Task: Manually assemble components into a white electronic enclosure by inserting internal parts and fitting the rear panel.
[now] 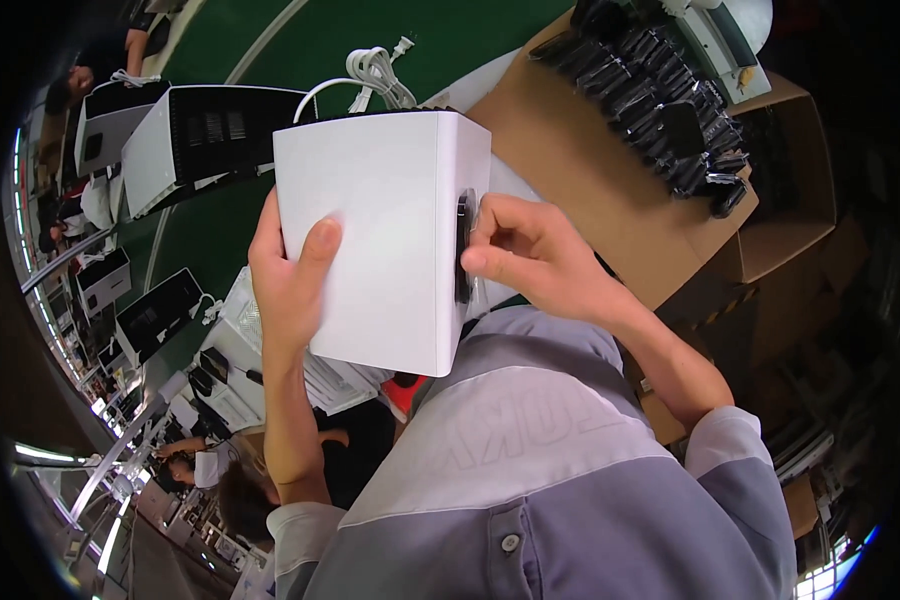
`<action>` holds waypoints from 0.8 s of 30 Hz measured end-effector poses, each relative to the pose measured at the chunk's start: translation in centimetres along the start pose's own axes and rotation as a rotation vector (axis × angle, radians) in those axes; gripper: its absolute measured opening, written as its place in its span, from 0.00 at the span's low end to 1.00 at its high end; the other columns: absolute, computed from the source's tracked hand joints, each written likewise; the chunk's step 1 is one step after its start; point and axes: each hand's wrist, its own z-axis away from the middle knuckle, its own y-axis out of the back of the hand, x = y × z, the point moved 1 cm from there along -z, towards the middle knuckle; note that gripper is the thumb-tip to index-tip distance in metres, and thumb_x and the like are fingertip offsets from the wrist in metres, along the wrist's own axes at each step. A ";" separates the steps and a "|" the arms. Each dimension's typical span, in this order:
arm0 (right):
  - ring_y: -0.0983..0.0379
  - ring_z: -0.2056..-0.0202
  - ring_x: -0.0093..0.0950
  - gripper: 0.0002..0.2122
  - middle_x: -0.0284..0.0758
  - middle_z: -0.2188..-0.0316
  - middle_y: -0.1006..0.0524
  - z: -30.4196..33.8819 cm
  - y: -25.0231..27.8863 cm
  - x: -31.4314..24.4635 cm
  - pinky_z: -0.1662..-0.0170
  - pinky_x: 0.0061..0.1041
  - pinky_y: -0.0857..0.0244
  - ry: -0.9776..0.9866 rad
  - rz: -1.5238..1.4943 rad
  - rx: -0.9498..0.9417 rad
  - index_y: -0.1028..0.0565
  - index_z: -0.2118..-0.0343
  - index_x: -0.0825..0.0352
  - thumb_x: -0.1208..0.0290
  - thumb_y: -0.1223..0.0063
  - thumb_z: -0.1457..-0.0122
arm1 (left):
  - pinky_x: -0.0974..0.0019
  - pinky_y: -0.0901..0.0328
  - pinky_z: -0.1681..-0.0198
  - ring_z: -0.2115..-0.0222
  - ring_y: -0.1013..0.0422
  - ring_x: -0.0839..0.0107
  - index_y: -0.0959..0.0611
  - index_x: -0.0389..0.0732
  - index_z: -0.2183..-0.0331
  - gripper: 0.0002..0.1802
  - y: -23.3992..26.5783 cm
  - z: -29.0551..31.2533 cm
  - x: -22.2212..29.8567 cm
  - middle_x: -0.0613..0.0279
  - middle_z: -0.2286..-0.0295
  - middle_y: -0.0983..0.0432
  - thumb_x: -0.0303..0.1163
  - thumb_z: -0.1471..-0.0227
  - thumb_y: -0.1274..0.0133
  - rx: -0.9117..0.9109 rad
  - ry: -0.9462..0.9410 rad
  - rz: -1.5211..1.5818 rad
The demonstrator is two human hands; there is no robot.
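A white box-shaped appliance (370, 230) is tilted up in front of my body, its broad plain side facing me. My left hand (295, 270) grips its left edge, the thumb lying on the white face and the fingers out of sight behind. On the appliance's right side sits a long black plastic part (463, 245), with clear film showing along it. My right hand (530, 250) is closed at that part, thumb and bent forefinger against its outer edge. A coiled white power cord (375, 75) with a plug lies beyond the appliance's dark slotted far edge.
Many film-wrapped black parts (660, 110) lie piled on a cardboard sheet (540, 120) at the right. An open carton (795, 190) stands beside it. More white-and-black appliances (160, 150) stand along the green surface (280, 50) at the left. Other people work farther left.
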 end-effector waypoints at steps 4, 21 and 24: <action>0.34 0.68 0.14 0.10 0.26 0.72 0.27 1.6 -0.6 3.1 0.64 0.18 0.38 0.048 -0.077 -0.041 0.28 0.72 0.69 0.72 0.37 0.39 | 0.65 0.35 0.50 0.56 0.29 0.69 0.29 0.30 0.46 0.33 -0.7 0.2 0.7 0.53 0.55 0.24 0.44 0.42 0.42 0.012 -0.004 -0.004; 0.34 0.66 0.18 0.10 0.27 0.68 0.26 0.0 2.8 2.5 0.56 0.19 0.39 0.365 -0.114 0.710 0.27 0.61 0.67 0.64 0.49 0.33 | 0.68 0.35 0.51 0.58 0.28 0.72 0.26 0.32 0.47 0.30 0.1 0.2 -0.1 0.57 0.57 0.23 0.46 0.40 0.42 -0.039 -0.059 -0.002; 0.38 0.55 0.22 0.18 0.35 0.52 0.32 -3.3 -0.7 2.7 0.47 0.24 0.44 0.656 0.049 0.921 0.35 0.46 0.68 0.60 0.60 0.30 | 0.68 0.35 0.50 0.57 0.29 0.72 0.27 0.32 0.46 0.31 -0.4 0.2 0.2 0.56 0.56 0.24 0.46 0.40 0.42 -0.019 -0.036 -0.002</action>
